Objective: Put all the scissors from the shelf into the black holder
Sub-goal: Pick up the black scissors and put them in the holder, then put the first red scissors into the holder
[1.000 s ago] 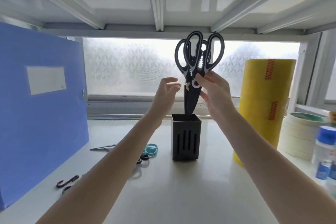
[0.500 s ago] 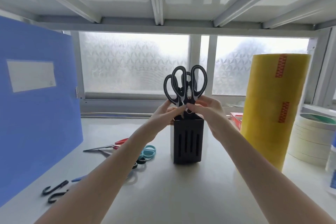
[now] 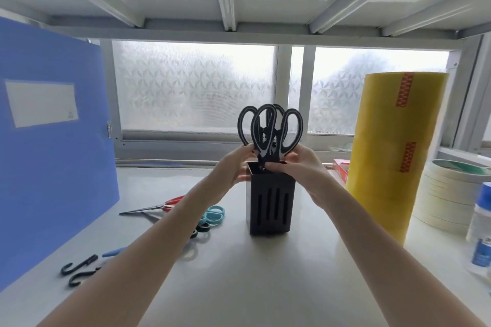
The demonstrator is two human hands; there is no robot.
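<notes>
Change: the black scissors [image 3: 271,133] have sunk lower than a second ago; their blades are now out of sight inside the black holder [image 3: 271,203], and both hands have come down to its rim.
Blue folder [image 3: 50,146]: stands upright at far left, a pale blank label on its face.
Yellow tape stack [image 3: 390,156]: a tall column right of the holder, red marks down its side.
White tape rolls [image 3: 449,194]: piled just beside the yellow column, to its right.
Shelf [image 3: 265,273]: pale surface under everything, with a frosted window behind.
Black holder: upright at centre, slotted front facing the viewer.
Black scissors: two pairs, handles overlapping, standing up out of the holder's top.
Left hand [image 3: 233,170]: fingers curled against the holder's left upper edge, thumb touching the lowest handle loop.
Right hand [image 3: 300,164]: fingertips pinching the scissors just above the rim, where handles meet blades.
Red scissors [image 3: 159,206]: lying flat left of the holder, tips pointing left, partly behind the left forearm.
Teal scissors [image 3: 212,216]: flat just beside the red pair, loops showing, the rest hidden by the forearm.
Black hooks [image 3: 77,271]: two, lying near the folder's foot.
</notes>
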